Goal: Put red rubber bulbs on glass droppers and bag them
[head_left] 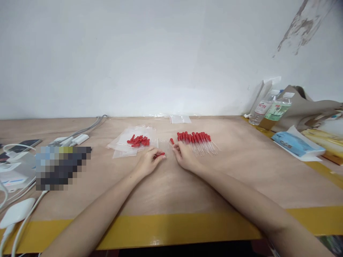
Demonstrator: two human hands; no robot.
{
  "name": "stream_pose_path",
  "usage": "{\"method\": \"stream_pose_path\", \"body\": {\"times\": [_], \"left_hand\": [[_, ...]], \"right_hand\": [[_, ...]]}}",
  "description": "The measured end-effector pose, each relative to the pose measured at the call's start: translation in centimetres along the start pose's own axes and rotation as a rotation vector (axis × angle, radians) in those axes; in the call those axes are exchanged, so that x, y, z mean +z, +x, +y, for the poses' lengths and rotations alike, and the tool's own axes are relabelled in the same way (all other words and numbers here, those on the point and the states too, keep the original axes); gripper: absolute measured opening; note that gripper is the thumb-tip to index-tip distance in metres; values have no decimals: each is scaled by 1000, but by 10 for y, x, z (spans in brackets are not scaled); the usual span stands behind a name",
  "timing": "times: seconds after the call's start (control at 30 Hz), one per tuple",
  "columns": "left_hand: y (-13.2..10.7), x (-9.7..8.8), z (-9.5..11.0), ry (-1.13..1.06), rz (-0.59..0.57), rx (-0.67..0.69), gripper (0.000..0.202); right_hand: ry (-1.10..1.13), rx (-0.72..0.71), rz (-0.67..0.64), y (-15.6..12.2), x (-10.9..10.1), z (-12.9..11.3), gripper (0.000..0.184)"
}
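In my left hand [148, 160], thumb and fingers are closed on a red rubber bulb [160, 154]. My right hand [184, 154] is pinched around a dropper with a red bulb [172, 141], whose lower part is hidden by the fingers. Clear thin tubes [162, 143] lie side by side between the hands. A pile of loose red bulbs [138, 140] rests on clear plastic bags [120, 144], beyond my left hand. Just past my right hand, several droppers [197, 139] lie in a row, red bulbs toward the wall and clear stems toward me.
A small clear bag [180, 119] lies near the wall. At right are two bottles [276, 110] and a blue tissue pack [297, 143]. On the left sit white chargers and cables [18, 167], a phone [24, 145] and a blurred-out item [61, 167]. Yellow tape [182, 228] runs along the table's front edge.
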State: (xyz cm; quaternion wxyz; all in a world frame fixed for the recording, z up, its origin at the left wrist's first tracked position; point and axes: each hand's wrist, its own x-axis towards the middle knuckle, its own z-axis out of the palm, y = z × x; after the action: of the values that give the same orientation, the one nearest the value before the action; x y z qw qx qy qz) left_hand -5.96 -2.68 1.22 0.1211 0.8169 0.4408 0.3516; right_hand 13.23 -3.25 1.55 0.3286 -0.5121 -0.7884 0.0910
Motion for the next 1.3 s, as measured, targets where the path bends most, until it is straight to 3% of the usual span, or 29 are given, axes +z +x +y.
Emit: {"method": "stream_pose_path", "body": {"times": [0.07,0.23,0.63,0.9,1.3], "left_hand": [[-5,10,11,-98,-37,7,20],[-13,23,25,-248,-111,-41,22],[-14,22,26,-269,-124,-68,21],[-18,16,32,-292,-319,-16,18],[-20,18,34,-127,-308,104,19]], "right_hand": [[11,-112,45,-24,-8,10,18],[17,-126,37,-55,-23,23,16],[68,-165,-11,-56,-19,20,18],[14,-144,-102,-53,-22,36,22],[-142,-224,-144,-54,-26,19,26]]}}
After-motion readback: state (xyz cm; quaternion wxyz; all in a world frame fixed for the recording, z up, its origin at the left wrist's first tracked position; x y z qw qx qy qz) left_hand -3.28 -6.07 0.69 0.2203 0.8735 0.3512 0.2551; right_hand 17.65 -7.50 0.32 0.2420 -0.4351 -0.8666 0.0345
